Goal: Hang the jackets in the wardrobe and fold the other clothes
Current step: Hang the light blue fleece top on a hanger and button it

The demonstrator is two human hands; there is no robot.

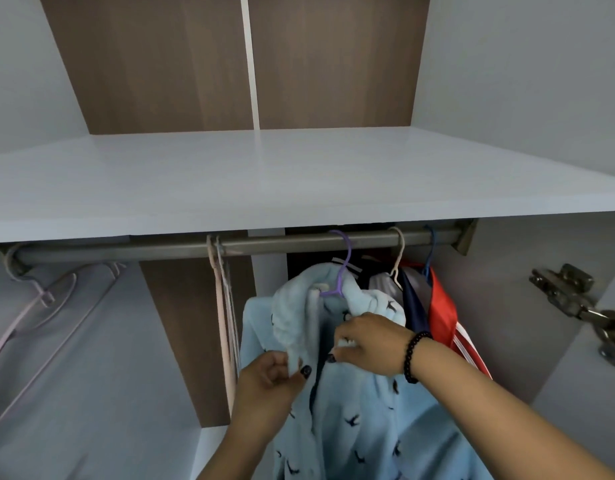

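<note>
A light blue fleece jacket (361, 420) with small dark bird prints hangs on a purple hanger (341, 268) from the metal wardrobe rail (281, 244). My left hand (268, 382) pinches the left front edge of the jacket just below the collar. My right hand (368, 344), with a dark bead bracelet on its wrist, grips the right front edge opposite. The two front edges are close together between my hands.
More clothes hang to the right: a red garment (442, 313) with white stripes and a dark blue one (414, 306). Empty pink hangers (226, 306) hang left of the jacket, another hanger (39, 323) at far left. A white shelf (299, 174) lies above; a door hinge (576, 299) at right.
</note>
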